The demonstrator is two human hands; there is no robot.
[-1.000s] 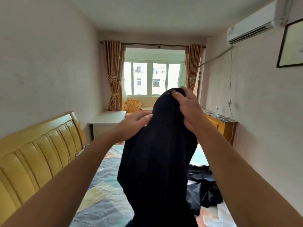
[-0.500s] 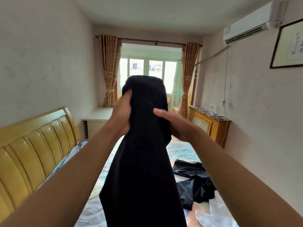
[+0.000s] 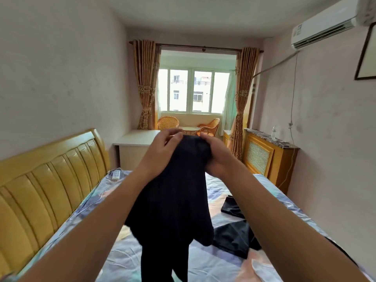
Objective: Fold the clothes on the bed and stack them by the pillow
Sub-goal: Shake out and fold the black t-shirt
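**A:** Head view. Which step is under way?

**B:** I am holding a dark garment (image 3: 175, 192) up in the air over the bed (image 3: 205, 259), both arms stretched forward. My left hand (image 3: 160, 151) is pinching its top edge, thumb against the cloth, fingers curled loosely above. My right hand (image 3: 216, 157) is gripping the same bunched top edge from the other side, fingers wrapped round the fabric. So each grip is closed on the garment. The rest of it is hanging down in uneven folds, its lower end running out of the bottom of the frame. I judge this to be the sorting-out step: finding an edge before any fold is made.

**A:** Where are the remaining clothes lying?

**B:** More dark clothes (image 3: 234, 235) are lying crumpled on the sheet to my right, apart from the one I am holding. A pale piece (image 3: 264, 269) is showing at the lower right. No pillow and no finished stack are showing; the headboard (image 3: 50, 180) is running along my left.

**A:** What is the next move calling for?

**B:** In my judgement, spreading the hands apart along the top edge so the cloth is hanging flat, then lowering it onto a bare part of the bed. The bunching between my hands is likely hiding a twist.
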